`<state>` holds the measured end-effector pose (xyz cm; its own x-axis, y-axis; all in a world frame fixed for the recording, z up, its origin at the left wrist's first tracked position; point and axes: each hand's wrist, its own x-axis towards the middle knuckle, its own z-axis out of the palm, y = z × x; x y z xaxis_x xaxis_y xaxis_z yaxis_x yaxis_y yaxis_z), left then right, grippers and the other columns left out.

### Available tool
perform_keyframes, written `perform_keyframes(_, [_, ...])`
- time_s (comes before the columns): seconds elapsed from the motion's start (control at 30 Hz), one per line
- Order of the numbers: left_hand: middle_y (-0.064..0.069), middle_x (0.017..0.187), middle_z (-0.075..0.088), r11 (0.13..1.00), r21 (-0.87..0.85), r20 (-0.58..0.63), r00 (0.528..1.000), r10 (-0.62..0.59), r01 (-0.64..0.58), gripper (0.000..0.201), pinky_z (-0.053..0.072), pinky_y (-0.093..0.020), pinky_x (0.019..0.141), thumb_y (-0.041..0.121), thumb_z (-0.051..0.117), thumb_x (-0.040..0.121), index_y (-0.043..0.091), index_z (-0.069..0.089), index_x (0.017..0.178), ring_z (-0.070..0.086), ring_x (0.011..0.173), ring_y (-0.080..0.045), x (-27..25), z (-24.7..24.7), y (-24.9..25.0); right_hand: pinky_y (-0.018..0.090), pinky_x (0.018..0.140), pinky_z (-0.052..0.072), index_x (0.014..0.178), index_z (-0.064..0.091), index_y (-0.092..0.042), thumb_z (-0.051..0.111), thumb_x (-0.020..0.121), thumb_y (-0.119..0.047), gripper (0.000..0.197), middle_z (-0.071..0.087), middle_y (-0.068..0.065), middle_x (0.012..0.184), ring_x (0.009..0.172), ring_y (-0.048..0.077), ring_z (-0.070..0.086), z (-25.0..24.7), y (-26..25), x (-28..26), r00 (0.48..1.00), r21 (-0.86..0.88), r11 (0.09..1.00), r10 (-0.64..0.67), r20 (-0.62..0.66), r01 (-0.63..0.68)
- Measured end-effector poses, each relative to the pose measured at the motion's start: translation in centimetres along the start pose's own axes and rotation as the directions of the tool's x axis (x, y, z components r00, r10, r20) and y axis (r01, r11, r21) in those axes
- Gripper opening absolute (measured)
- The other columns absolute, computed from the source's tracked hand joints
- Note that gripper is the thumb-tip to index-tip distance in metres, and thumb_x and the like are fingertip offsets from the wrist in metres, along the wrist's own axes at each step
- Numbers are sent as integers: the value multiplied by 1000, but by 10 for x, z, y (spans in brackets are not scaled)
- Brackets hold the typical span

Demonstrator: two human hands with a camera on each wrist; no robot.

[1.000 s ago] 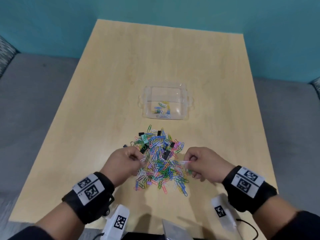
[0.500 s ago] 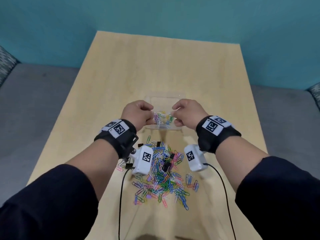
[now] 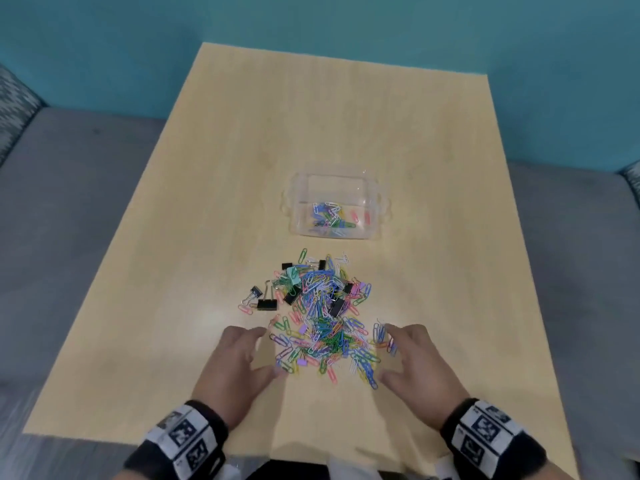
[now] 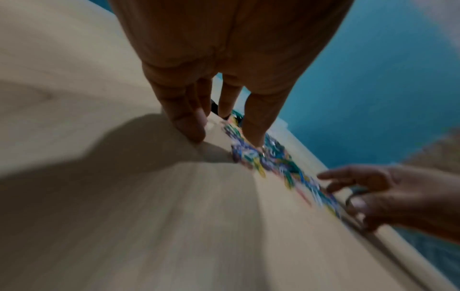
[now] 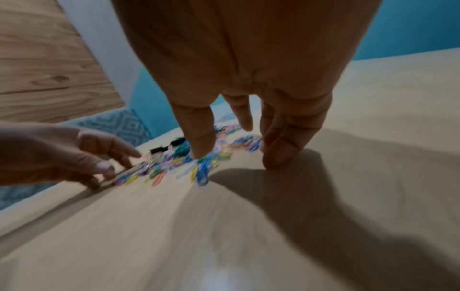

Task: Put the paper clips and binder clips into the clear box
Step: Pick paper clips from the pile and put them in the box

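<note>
A heap of coloured paper clips [image 3: 325, 317] mixed with black binder clips [image 3: 266, 304] lies in the middle of the wooden table [image 3: 194, 202]. Beyond it stands the clear box [image 3: 334, 206] with several paper clips on its floor. My left hand [image 3: 242, 355] is at the heap's near left edge, fingers spread and empty. My right hand [image 3: 412, 362] flanks the near right edge, also spread, its fingertips touching a few clips. The wrist views are blurred but show the left hand [image 4: 211, 128] and the right hand [image 5: 236, 141] with straight fingers over the clips [image 5: 199, 161].
The table's near edge runs just behind my wrists. Grey seat cushions [image 3: 69, 202] flank the table on both sides, and a teal wall [image 3: 346, 29] closes off the far end. Bare tabletop lies left, right and beyond the box.
Both hands dropped clips into the clear box half a second ago, then drew back to the near end of the heap, where they now lie spread and empty. The box holds more clips.
</note>
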<state>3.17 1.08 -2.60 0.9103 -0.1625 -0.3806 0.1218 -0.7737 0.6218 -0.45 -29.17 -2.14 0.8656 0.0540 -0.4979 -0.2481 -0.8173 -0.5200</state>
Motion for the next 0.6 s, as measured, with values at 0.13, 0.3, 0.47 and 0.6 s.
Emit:
perform_keyframes(0.13, [2,112,42,993,99,-35,997,70,-66,76,41,-29,91,31,78,67,20,46,135,47,100,-19,-4,27,5,26,97,34,144,26,-29,71,75,-38,83,31,-3,127,113,21,38,28,-20,-5,997,-114,993,-43,-57,36])
perform_keyframes(0.3, [-4,126,39,974,195,9,993,119,-118,77,38,-32,96,23,72,73,23,37,141,42,113,-26,14,33,23,29,98,34,147,20,-26,66,83,-33,80,29,0,130,115,24,36,38,-40,15,991,-161,984,-89,-97,73])
perform_keyframes(0.47, [-4,119,42,959,230,17,986,163,-162,65,43,-35,89,24,73,73,23,46,132,45,106,-25,35,33,37,32,86,40,140,32,-22,68,84,-34,68,36,3,120,107,24,40,37,-56,38,985,-212,972,-128,-117,102])
perform_keyframes(0.6, [-5,114,45,962,234,7,989,146,-143,49,45,-33,83,22,70,77,19,55,123,49,101,-26,42,33,41,38,75,45,126,44,-19,65,85,-26,46,40,7,113,97,30,47,36,-59,46,984,-266,956,-153,-96,122])
